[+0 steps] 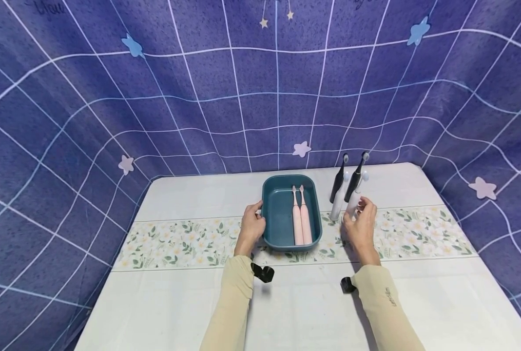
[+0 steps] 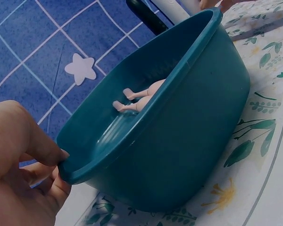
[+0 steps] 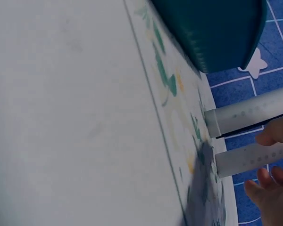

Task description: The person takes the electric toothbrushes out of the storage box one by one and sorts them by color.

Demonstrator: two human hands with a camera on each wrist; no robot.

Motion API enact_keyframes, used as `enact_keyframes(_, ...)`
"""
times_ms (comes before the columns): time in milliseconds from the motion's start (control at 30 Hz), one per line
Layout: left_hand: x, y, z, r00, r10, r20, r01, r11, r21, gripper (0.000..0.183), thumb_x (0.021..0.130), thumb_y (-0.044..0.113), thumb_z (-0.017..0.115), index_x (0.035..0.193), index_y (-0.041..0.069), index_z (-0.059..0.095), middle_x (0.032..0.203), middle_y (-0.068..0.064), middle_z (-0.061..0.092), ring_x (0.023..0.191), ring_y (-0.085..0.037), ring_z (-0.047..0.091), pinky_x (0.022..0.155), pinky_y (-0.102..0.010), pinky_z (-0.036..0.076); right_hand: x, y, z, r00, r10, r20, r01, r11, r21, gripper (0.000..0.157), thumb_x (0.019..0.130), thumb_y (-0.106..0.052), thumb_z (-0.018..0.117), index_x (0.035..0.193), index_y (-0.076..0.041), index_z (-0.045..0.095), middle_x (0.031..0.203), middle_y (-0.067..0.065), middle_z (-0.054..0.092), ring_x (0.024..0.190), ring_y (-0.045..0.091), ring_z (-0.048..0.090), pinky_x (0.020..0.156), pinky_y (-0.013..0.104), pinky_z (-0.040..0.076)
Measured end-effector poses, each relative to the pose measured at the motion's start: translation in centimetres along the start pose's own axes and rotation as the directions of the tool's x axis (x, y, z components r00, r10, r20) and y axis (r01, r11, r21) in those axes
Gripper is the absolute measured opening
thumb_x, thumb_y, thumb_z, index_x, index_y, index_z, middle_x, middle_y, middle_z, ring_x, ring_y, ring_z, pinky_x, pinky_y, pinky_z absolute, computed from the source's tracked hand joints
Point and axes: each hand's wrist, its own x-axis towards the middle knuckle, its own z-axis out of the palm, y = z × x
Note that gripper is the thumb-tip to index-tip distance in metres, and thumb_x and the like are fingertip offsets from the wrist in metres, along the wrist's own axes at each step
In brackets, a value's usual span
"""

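My left hand (image 1: pixel 252 224) grips the left rim of a dark teal plastic bin (image 2: pixel 188 117), thumb over the rim and fingers curled outside. Two pink electric toothbrushes (image 1: pixel 300 222) lie side by side inside it, heads toward the far end. At the right, my right hand (image 1: pixel 362 226) has its thumb and fingers on either side of a white electric toothbrush (image 3: pixel 247 159), which stands upright on the table. A second white electric toothbrush (image 1: pixel 337 202) is upright just left of it. Behind them stand two black electric toothbrushes (image 1: pixel 338 181).
The white table (image 1: pixel 177 302) has a floral strip (image 1: pixel 177 243) across its middle, under the bin and beside the white toothbrushes. A blue grid-patterned curtain (image 1: pixel 251 112) hangs behind and along both sides.
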Motion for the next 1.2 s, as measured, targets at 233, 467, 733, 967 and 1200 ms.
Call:
enact_keyframes(233, 0.0, 0.0, 0.0, 1.000, -0.002, 0.004, 0.002, 1.000, 0.000, 0.054, 0.092, 0.000, 0.045, 0.144, 0.012, 0.045, 0.135, -0.007, 0.047, 0.085, -0.017, 0.046, 0.073, -0.031, 0.036, -0.4, -0.8, -0.6, 0.999, 0.042, -0.016, -0.040, 0.996, 0.076, 0.067, 0.075, 0.009, 0.066, 0.135, 0.003, 0.036, 0.124, 0.023, 0.042, 0.111, 0.034, 0.051, 0.101, 0.044, 0.043)
enact_keyframes(467, 0.0, 0.1, -0.1, 1.000, 0.005, 0.006, -0.005, 1.000, -0.002, 0.053, 0.092, -0.001, 0.045, 0.144, 0.012, 0.045, 0.135, -0.008, 0.047, 0.085, -0.017, 0.046, 0.072, -0.031, 0.036, -0.9, -1.7, -1.3, 0.997, 0.037, -0.069, -0.027, 0.989, 0.144, 0.067, 0.073, 0.012, 0.063, 0.135, 0.003, 0.038, 0.123, 0.022, 0.044, 0.111, 0.031, 0.051, 0.102, 0.042, 0.042)
enact_keyframes(733, 0.1, 0.1, 0.0, 1.000, -0.001, -0.002, 0.001, 1.000, -0.001, 0.053, 0.092, 0.000, 0.045, 0.143, 0.012, 0.046, 0.135, -0.008, 0.047, 0.088, -0.019, 0.047, 0.075, -0.032, 0.037, -2.0, -3.9, -2.3, 0.992, 0.054, -0.116, -0.024, 0.969, 0.244, 0.062, 0.077, 0.012, 0.063, 0.134, 0.005, 0.039, 0.121, 0.019, 0.047, 0.112, 0.026, 0.052, 0.102, 0.040, 0.043)
enact_keyframes(967, 0.0, 0.1, 0.0, 1.000, 0.019, 0.000, -0.019, 1.000, 0.012, 0.052, 0.093, -0.001, 0.041, 0.143, 0.010, 0.046, 0.134, -0.011, 0.047, 0.095, -0.022, 0.050, 0.082, -0.036, 0.041, -3.5, -8.2, -3.3, 0.993, 0.023, -0.113, 0.007, 0.967, 0.256, 0.060, 0.078, 0.015, 0.061, 0.132, 0.013, 0.037, 0.120, 0.028, 0.046, 0.111, 0.036, 0.052, 0.098, 0.046, 0.044)
enact_keyframes(1200, -0.1, 0.1, 0.0, 1.000, 0.017, 0.003, -0.017, 1.000, -0.001, 0.052, 0.093, -0.001, 0.042, 0.143, 0.010, 0.045, 0.134, -0.011, 0.047, 0.092, -0.022, 0.048, 0.079, -0.035, 0.038, -4.2, -7.7, -1.8, 0.998, -0.007, -0.060, 0.027, 0.941, 0.338, 0.061, 0.078, 0.015, 0.062, 0.134, 0.008, 0.038, 0.123, 0.024, 0.048, 0.112, 0.035, 0.051, 0.098, 0.038, 0.046)
